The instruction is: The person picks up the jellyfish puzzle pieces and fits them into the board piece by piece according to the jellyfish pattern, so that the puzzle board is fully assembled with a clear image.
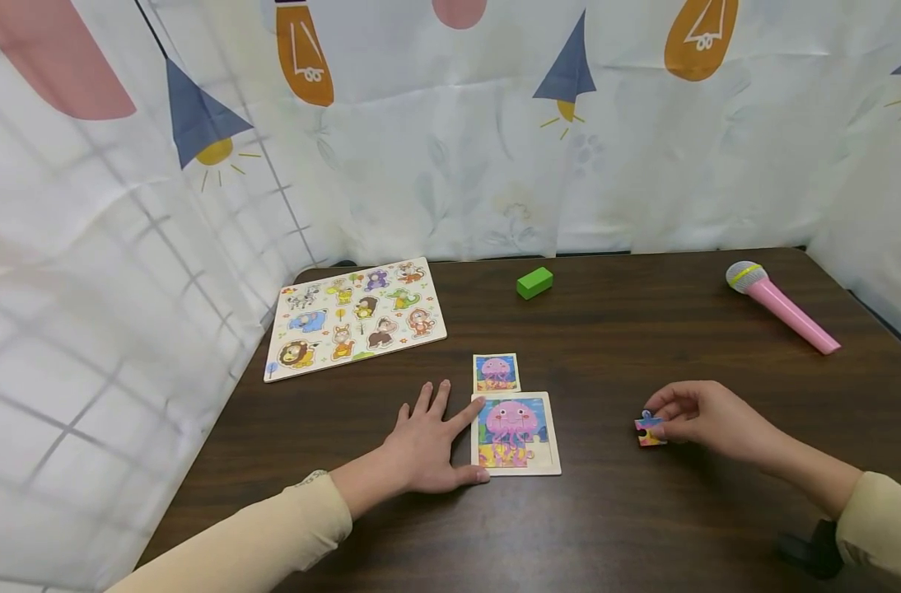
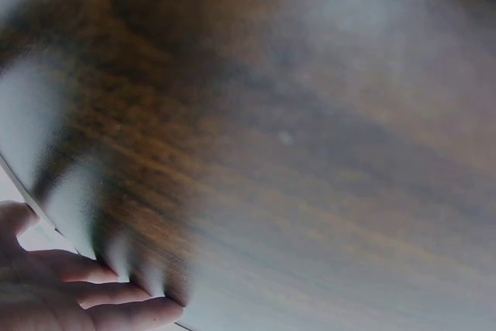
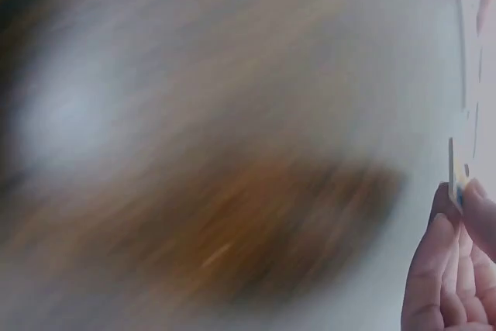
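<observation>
A square jigsaw puzzle (image 1: 511,420) of a pink jellyfish lies in a pale wooden frame at the middle of the table, with a bare gap at its lower right. My left hand (image 1: 431,445) is spread flat at its left side, index finger and thumb touching the frame's edge. Above the frame lies a small jellyfish picture card (image 1: 496,373). To the right, my right hand (image 1: 706,418) pinches a puzzle piece (image 1: 650,431) with a blue, pink and yellow print. In the right wrist view the piece (image 3: 456,174) is seen nearly edge-on between thumb and fingers.
An animal puzzle board (image 1: 357,317) lies at the back left. A green block (image 1: 534,282) sits near the back edge. At the back right lies a pink toy microphone (image 1: 784,309). A printed curtain (image 1: 450,148) hangs behind the dark wooden table (image 1: 606,346).
</observation>
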`<action>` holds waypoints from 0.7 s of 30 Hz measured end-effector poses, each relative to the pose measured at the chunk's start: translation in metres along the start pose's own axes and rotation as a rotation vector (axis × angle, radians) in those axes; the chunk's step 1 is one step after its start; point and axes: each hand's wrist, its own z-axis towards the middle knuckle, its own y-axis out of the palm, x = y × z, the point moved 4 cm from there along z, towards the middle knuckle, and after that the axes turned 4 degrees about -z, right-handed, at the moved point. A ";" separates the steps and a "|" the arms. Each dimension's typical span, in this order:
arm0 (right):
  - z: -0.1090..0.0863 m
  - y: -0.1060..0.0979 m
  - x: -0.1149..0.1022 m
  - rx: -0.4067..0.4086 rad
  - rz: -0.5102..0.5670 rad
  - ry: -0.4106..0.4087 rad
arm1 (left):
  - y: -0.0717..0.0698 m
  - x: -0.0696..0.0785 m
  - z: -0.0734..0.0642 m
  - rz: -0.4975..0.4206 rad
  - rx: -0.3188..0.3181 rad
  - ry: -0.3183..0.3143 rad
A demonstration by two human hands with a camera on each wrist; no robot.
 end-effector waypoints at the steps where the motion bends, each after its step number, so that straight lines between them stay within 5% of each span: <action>1: 0.003 0.002 -0.001 -0.016 0.046 0.025 | 0.000 0.000 0.000 0.000 0.000 -0.001; 7: 0.019 0.018 -0.016 -0.083 0.191 0.070 | 0.001 -0.001 0.001 -0.004 -0.002 0.002; 21: 0.053 0.067 -0.062 -0.184 0.242 0.100 | 0.001 -0.002 0.001 -0.014 -0.012 -0.001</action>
